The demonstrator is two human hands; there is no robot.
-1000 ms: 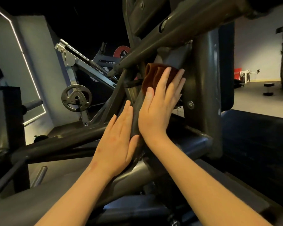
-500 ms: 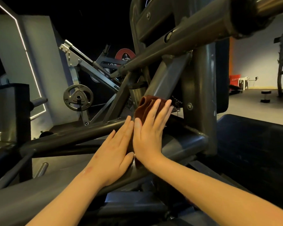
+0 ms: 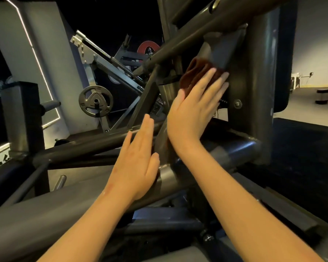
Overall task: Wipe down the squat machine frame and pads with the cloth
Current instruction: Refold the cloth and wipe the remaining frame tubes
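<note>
The squat machine's dark grey steel frame fills the middle of the view, with a slanted strut rising to a thick diagonal tube. A folded dark brown cloth lies against that strut. My right hand presses the cloth flat onto the metal with straight fingers. My left hand rests flat on a lower part of the same strut, fingers together and straight. A dark pad stands behind the upright post on the right.
A black platform lies at the right. A weight plate hangs on another machine at the left, beside a dark post with a peg. Open gym floor with small weights shows far right.
My right hand slid the cloth down the strut, then back up it toward the top. My left hand stayed flat on the lower frame.
</note>
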